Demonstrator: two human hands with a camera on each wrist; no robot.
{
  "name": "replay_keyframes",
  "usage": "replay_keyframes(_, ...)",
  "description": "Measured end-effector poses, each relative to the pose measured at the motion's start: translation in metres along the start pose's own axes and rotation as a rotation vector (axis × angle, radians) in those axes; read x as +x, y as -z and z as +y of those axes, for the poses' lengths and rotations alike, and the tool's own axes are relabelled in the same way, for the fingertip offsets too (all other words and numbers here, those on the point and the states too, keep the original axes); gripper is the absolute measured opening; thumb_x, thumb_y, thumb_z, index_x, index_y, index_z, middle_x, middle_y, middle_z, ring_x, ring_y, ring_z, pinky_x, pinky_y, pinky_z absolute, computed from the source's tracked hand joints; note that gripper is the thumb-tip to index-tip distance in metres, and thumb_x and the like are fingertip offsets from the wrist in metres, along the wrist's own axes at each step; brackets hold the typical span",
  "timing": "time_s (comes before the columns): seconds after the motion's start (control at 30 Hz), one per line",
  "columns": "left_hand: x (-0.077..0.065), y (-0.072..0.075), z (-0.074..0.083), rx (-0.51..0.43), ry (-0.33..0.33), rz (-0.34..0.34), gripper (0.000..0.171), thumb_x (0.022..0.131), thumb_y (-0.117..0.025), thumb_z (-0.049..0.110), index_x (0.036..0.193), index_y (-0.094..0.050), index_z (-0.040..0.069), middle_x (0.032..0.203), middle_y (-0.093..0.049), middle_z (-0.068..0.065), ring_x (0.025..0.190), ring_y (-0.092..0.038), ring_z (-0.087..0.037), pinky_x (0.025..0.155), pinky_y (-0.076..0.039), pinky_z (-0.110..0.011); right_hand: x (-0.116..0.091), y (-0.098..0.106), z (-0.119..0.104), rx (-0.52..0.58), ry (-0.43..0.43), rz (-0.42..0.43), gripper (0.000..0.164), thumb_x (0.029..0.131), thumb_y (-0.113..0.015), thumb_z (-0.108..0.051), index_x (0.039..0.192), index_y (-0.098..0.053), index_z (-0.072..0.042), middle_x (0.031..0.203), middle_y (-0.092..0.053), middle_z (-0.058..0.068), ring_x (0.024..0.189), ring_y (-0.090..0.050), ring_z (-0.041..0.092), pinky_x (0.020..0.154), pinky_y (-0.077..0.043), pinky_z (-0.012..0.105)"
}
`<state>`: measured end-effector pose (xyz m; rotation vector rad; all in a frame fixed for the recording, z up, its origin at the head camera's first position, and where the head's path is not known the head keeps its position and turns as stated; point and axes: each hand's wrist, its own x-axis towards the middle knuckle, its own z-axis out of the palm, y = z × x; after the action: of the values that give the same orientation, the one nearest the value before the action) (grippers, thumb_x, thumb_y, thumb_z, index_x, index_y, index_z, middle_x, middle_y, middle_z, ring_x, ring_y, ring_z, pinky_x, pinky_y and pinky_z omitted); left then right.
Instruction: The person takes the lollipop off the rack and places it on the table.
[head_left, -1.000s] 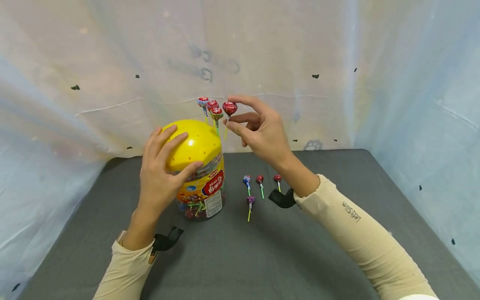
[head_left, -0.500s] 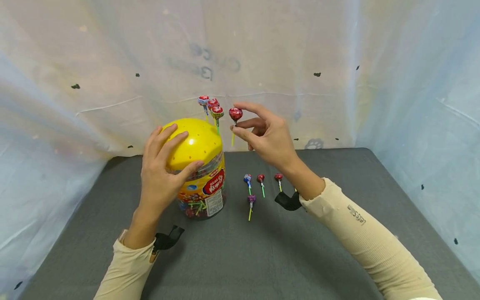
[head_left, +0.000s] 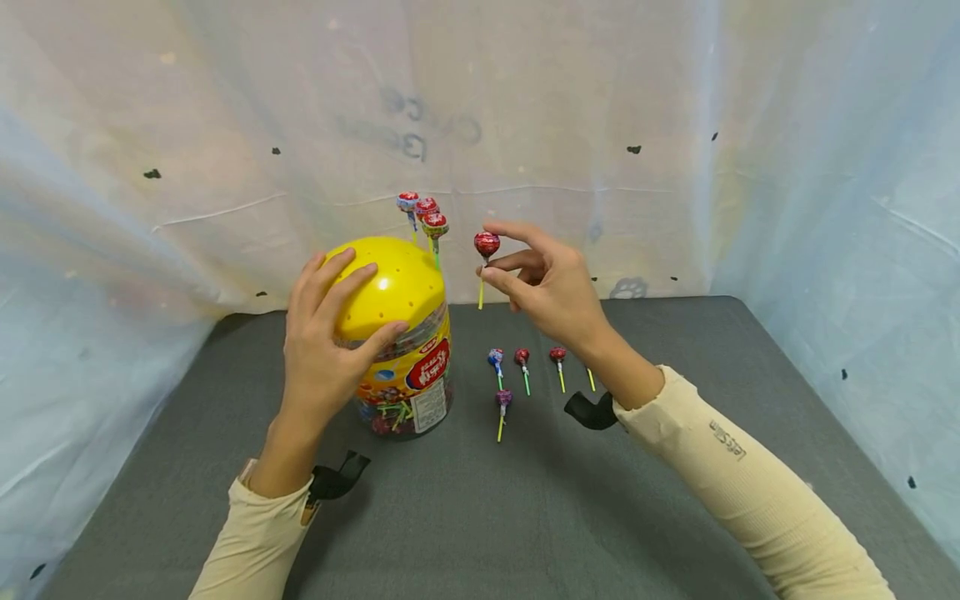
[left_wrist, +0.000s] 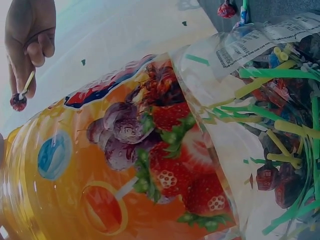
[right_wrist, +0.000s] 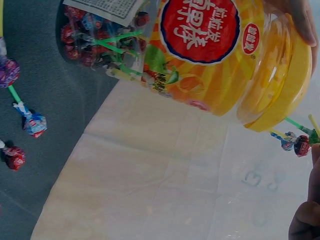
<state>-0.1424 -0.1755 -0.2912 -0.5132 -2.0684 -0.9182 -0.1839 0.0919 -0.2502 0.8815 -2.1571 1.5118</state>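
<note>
My left hand [head_left: 326,346] grips the domed yellow lid [head_left: 397,287] of a clear lollipop jar [head_left: 429,371], fingers over the top and thumb across the front. Three wrapped lollipops [head_left: 436,223] stand upright at the lid's far right side. To the right of them, in the air, my right hand [head_left: 555,283] pinches a red-wrapped lollipop [head_left: 487,243] upright, its yellow stick pointing down. The left wrist view shows this lollipop [left_wrist: 19,102] at the fingertips, apart from the jar. Through the clear base, more lollipops [left_wrist: 280,180] with green and yellow sticks are visible.
Right of the jar, on the grey table [head_left: 465,517], lie a blue lollipop [head_left: 496,357], a purple one [head_left: 504,398] and two red ones, including the left red lollipop [head_left: 522,357]. My right wrist partly hides another, its yellow stick [head_left: 592,380] showing. Pale sheeting [head_left: 562,100] surrounds the table.
My right hand has moved right and downward with the red lollipop, away from the three standing in the lid. The left hand and the jar have stayed nearly still.
</note>
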Motion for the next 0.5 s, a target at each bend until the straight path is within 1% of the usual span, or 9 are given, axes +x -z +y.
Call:
replay_keyframes(0.17,-0.001,0.001,-0.001,0.002,0.003,0.005,0.075,0.083,-0.060,0.073,0.133,-0.063,0.017,0.150,-0.050,-0.008,0.149,-0.028,-0.035,0.118,-0.020,-0.063,-0.007,0.004,0.005,-0.027,-0.032,-0.006,0.047,0.089,-0.075,-0.016,0.134,-0.062,-0.022,0.093,-0.078,0.006,0.050,-0.057,0.017,0.044,-0.042,0.027)
replay_keyframes(0.33,0.002,0.003,-0.002,-0.006,-0.006,0.024,0.076,0.081,-0.060,0.074,0.130,-0.065,0.016,0.148,-0.051,-0.009,0.147,-0.030,-0.038,0.118,-0.022,-0.062,-0.015,0.007,0.012,-0.052,-0.072,-0.037,0.048,0.089,-0.076,-0.018,0.135,-0.061,-0.023,0.093,-0.078,0.005,0.050,-0.056,0.018,0.043,-0.039,0.027)
replay_keyframes(0.5,0.002,0.003,-0.001,-0.007,-0.005,0.015,0.076,0.082,-0.060,0.073,0.131,-0.064,0.016,0.149,-0.051,-0.009,0.149,-0.028,-0.036,0.119,-0.021,-0.062,-0.023,0.010,0.022,-0.064,-0.130,-0.061,0.049,0.089,-0.075,-0.019,0.136,-0.060,-0.022,0.093,-0.078,0.006,0.053,-0.058,0.021,0.045,-0.042,0.027)
